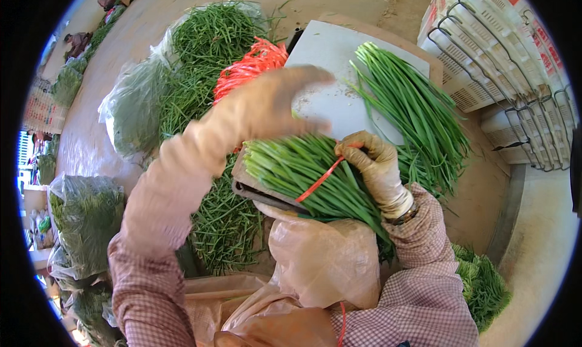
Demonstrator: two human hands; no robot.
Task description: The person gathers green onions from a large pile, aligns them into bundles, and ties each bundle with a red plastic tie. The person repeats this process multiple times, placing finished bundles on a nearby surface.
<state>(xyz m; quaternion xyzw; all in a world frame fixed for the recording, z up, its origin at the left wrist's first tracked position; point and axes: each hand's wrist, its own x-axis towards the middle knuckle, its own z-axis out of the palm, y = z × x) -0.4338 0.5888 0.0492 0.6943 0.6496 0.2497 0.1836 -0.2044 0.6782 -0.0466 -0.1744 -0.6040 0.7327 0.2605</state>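
Observation:
A bundle of garlic chives (291, 165) lies on the near edge of a light board (318, 42), with a red plastic tie (320, 181) around its middle. My gloved right hand (370, 156) pinches the tie's upper end between thumb and fingers at the bundle's far side. Blurred by motion, my gloved left hand (291, 99) hangs over the board above the bundle, thumb and fingers apart, with nothing seen between them. Another pile of chives (409, 106) rests on the board's right side. Red plastic strips (248, 69) lie in a heap at the board's left.
Loose green stalks (213, 42) and clear plastic bags (136, 106) lie at the left. White crates with dark metal handles (477, 51) are stacked at the right. More chives (484, 288) lie low at the right. People (78, 44) are at the far upper left.

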